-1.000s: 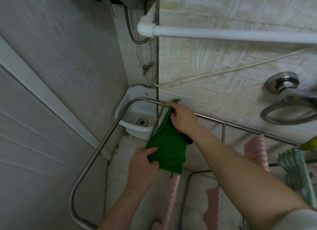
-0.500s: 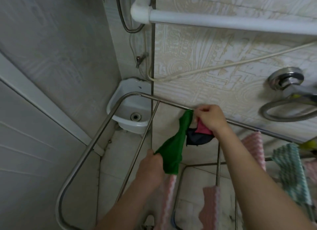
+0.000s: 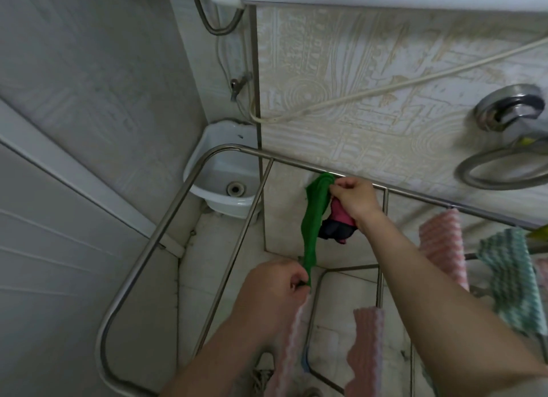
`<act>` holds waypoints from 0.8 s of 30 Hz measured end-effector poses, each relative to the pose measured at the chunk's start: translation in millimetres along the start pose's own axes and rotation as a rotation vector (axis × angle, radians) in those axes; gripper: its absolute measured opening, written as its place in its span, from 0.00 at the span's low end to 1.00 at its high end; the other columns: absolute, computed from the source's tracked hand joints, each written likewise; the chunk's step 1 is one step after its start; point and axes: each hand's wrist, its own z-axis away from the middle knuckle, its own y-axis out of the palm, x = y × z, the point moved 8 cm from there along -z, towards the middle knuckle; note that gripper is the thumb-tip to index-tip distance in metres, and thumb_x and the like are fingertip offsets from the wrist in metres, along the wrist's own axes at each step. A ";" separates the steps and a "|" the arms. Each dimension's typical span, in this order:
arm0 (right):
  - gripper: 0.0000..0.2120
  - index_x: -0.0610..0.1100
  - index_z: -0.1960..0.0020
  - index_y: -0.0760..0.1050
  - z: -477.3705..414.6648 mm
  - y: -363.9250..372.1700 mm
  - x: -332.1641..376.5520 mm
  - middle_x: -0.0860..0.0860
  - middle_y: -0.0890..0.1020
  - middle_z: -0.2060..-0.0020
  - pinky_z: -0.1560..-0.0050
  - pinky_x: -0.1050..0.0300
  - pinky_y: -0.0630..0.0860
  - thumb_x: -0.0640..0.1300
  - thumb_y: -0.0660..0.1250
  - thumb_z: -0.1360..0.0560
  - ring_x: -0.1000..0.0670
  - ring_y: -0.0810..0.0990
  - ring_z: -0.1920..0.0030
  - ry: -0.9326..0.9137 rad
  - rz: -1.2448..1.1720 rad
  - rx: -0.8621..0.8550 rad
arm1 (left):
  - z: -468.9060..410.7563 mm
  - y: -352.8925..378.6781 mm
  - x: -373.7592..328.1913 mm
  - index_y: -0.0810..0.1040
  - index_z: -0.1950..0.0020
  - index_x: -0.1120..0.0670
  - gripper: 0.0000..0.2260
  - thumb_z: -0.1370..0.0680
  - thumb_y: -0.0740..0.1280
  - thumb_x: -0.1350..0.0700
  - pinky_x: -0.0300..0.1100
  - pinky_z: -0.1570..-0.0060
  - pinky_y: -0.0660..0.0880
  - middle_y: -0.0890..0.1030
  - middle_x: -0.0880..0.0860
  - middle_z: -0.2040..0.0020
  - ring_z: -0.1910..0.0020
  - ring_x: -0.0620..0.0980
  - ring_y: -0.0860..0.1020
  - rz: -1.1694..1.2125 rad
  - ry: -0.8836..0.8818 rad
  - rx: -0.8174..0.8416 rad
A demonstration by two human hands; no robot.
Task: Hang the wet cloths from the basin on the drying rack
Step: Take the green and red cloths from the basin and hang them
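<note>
1. I see the right hand (image 3: 354, 199) pinching the top of the green cloth (image 3: 311, 219) just at the back rail of the drying rack (image 3: 179, 201). A pink-and-dark bundle (image 3: 338, 227) is also clutched in it.
2. The left hand (image 3: 272, 290) grips the cloth's lower end, and the cloth is stretched between the hands.
3. A pink cloth (image 3: 441, 242) and a teal checked cloth (image 3: 510, 272) hang on the rack at right.

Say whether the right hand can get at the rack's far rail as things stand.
Probably yes. The right hand is right beside the rail, with nothing between them and bare rail alongside. It is full, though: it holds the top of the green cloth and a pink-and-dark bundle.
</note>
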 end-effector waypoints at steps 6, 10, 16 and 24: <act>0.11 0.49 0.68 0.74 -0.6 -12.4 27.9 0.53 0.75 0.70 0.61 0.58 0.73 0.41 0.74 0.31 0.52 0.74 0.66 -0.173 0.106 -0.044 | -4.3 21.2 -6.7 0.79 0.68 0.53 0.07 0.36 0.76 0.61 0.40 0.75 0.74 0.76 0.49 0.70 0.73 0.45 0.73 -0.384 0.207 0.079; 0.10 0.47 0.65 0.73 -3.2 -8.0 38.2 0.53 0.75 0.67 0.62 0.62 0.71 0.43 0.70 0.26 0.54 0.73 0.65 -0.179 0.079 0.013 | -2.3 32.0 -11.2 0.76 0.66 0.55 0.10 0.38 0.75 0.65 0.39 0.74 0.73 0.76 0.51 0.67 0.69 0.48 0.74 -0.449 0.293 0.099; 0.12 0.46 0.66 0.74 -11.2 1.1 36.7 0.51 0.76 0.66 0.60 0.59 0.72 0.42 0.66 0.24 0.50 0.75 0.59 -0.138 0.132 0.068 | -1.1 2.0 3.4 0.82 0.50 0.53 0.07 0.23 0.65 0.60 0.35 0.56 0.74 0.81 0.48 0.56 0.58 0.43 0.77 -0.093 0.098 0.043; 0.05 0.41 0.56 0.79 -11.5 8.4 44.3 0.47 0.80 0.58 0.53 0.59 0.73 0.42 0.67 0.25 0.50 0.77 0.56 -0.221 0.365 0.084 | 3.8 7.4 1.5 0.82 0.55 0.55 0.21 0.26 0.53 0.46 0.46 0.60 0.75 0.82 0.50 0.60 0.61 0.48 0.76 -0.269 0.259 0.087</act>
